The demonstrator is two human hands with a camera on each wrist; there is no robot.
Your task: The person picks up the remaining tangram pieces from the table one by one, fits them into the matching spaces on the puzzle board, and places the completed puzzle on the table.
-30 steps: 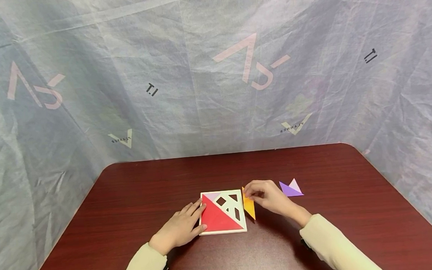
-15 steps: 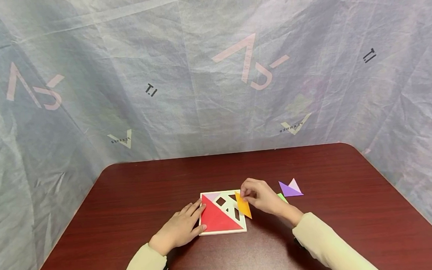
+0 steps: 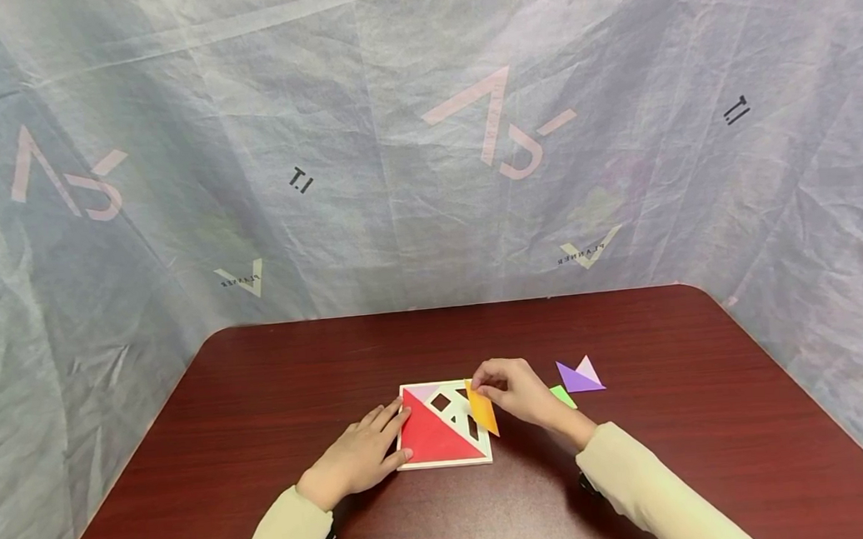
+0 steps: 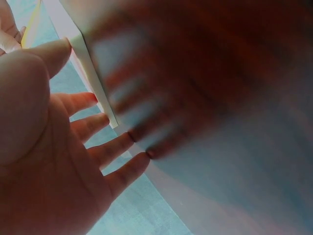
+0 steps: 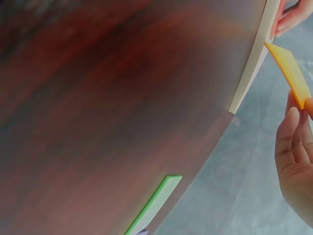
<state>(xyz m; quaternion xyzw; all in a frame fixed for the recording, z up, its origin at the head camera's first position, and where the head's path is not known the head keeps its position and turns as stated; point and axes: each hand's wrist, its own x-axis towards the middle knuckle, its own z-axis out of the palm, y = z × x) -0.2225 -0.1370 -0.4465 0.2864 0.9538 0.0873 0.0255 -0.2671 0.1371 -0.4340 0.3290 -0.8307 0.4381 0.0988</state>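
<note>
A square white tangram tray [image 3: 445,463] lies on the table, with a large red triangle [image 3: 439,438] along its lower left and a pale pink piece [image 3: 425,392] at the top. Dark cut-outs show in its right half. My left hand [image 3: 358,457] rests at the tray's left edge, fingers and thumb extended onto the rim. Between thumb and fingertips, my right hand [image 3: 518,390] pinches an orange-yellow parallelogram piece [image 3: 482,414] by its upper end. In the head view that piece overlaps the tray's right side; in the right wrist view the yellow piece [image 5: 292,76] is tilted above the tray rim [image 5: 249,68].
Right of the tray lie a purple triangle [image 3: 578,379], a pale pink triangle [image 3: 589,369] and a green piece [image 3: 563,396], partly hidden by the right wrist. The dark red table [image 3: 332,352] ends at a grey printed cloth [image 3: 398,222] behind and beside it.
My right hand has moved left, carrying the yellow parallelogram from beside the tray to over its right edge. The green piece has come into sight. The left hand stays put.
</note>
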